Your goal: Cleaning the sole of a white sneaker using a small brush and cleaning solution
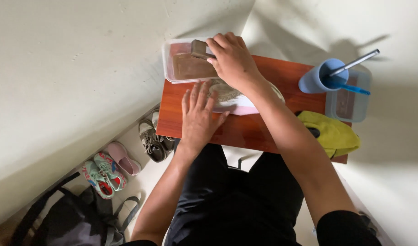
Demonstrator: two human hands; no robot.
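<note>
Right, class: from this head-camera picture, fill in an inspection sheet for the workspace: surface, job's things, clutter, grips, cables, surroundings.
Surface: small reddish wooden table, against a pale wall.
Job's things: light shoe lying on the table; clear tub of brown water at the back corner; brush over the tub.
Clutter: blue cup with a toothbrush; second clear tub; yellow cloth.
Grips: right hand holds the brush; left hand lies flat, fingers on the shoe.
Cables: nothing seen.
Surroundings: pairs of shoes and a dark bag on the floor.

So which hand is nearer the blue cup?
Right. The right hand is over the clear tub, holding a brush, on the cup's side; the left hand rests flat on the board, farther away.
</note>
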